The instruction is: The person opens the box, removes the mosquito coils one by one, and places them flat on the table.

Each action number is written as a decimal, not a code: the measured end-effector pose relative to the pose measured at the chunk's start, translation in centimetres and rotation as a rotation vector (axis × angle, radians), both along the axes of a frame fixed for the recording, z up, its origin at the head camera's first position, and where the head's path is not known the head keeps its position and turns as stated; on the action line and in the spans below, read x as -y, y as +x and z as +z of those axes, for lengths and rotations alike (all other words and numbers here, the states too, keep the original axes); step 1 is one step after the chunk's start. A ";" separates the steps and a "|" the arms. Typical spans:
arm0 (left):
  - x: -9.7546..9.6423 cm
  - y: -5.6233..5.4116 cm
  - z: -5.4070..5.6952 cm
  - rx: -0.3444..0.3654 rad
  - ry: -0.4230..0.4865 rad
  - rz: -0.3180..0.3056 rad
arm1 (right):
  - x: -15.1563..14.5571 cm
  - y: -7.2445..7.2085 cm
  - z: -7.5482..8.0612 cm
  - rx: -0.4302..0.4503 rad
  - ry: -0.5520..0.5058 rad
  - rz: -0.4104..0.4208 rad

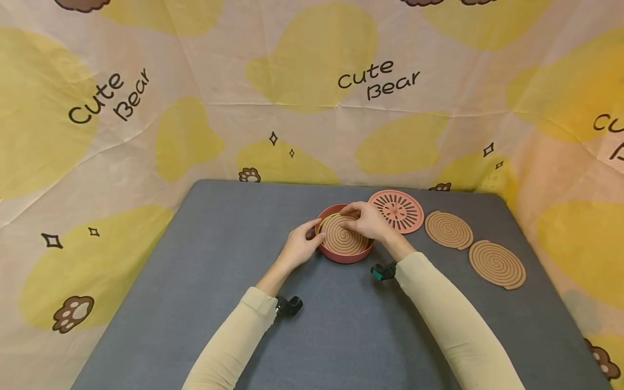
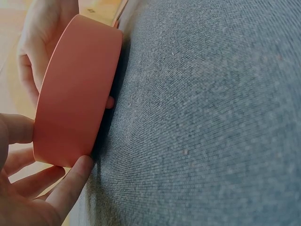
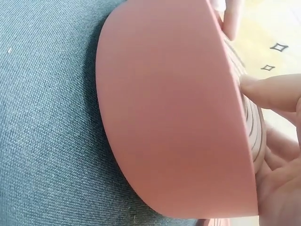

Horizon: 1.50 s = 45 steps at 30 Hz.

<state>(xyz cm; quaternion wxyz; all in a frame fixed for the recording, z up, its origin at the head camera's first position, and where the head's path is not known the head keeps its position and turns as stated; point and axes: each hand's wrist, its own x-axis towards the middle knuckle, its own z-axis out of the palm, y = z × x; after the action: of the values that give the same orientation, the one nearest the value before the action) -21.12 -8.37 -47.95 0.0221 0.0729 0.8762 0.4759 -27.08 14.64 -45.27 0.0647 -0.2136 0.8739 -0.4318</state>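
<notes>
Sleeves [image 1: 453,319], left hand [image 1: 299,245] spread against bowl [image 1: 344,259], right hand [image 1: 368,222] pinching coil [image 1: 341,238]

Soft, even light fills the head view, with a diffuse shadow on the table [image 1: 205,260] beside the right sleeve [image 1: 453,319] toward 5 o'clock. The left wrist view runs dimmer: the tin [image 2: 77,89] looks muted, a dark band of shade hugging its 3 o'clock side, while the cloth [image 2: 9,75] shows lighter at 10 o'clock. Brighter, the right wrist view washes the cloth pale at 2 o'clock; shade lines the tin's 9 o'clock edge.
</notes>
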 end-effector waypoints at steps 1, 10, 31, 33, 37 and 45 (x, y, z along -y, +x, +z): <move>0.0 0.0 0.0 0.001 -0.002 0.000 | 0.0 0.0 0.0 0.011 -0.009 0.003; 0.1 0.0 -0.1 0.007 -0.003 -0.006 | 0.0 0.1 0.2 0.040 -0.047 -0.004; 0.0 -0.1 0.1 -0.018 0.006 -0.011 | -1.6 1.2 3.7 0.005 -0.160 -0.050; 0.0 -0.1 0.1 -0.020 0.005 -0.011 | -2.0 1.4 4.1 0.015 -0.175 -0.061; 0.0 -0.1 0.1 -0.025 0.008 -0.011 | -2.7 1.9 4.7 0.026 -0.194 -0.071; 0.0 0.1 -0.1 -0.009 0.026 -0.008 | -4.9 3.6 5.4 -0.046 -0.243 -0.089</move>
<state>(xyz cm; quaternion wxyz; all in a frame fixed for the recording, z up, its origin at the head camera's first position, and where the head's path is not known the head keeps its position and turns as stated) -21.06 -8.38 -48.00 0.0190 0.0790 0.8697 0.4868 -23.52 19.56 -39.85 -0.0011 -0.1907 0.8249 -0.5321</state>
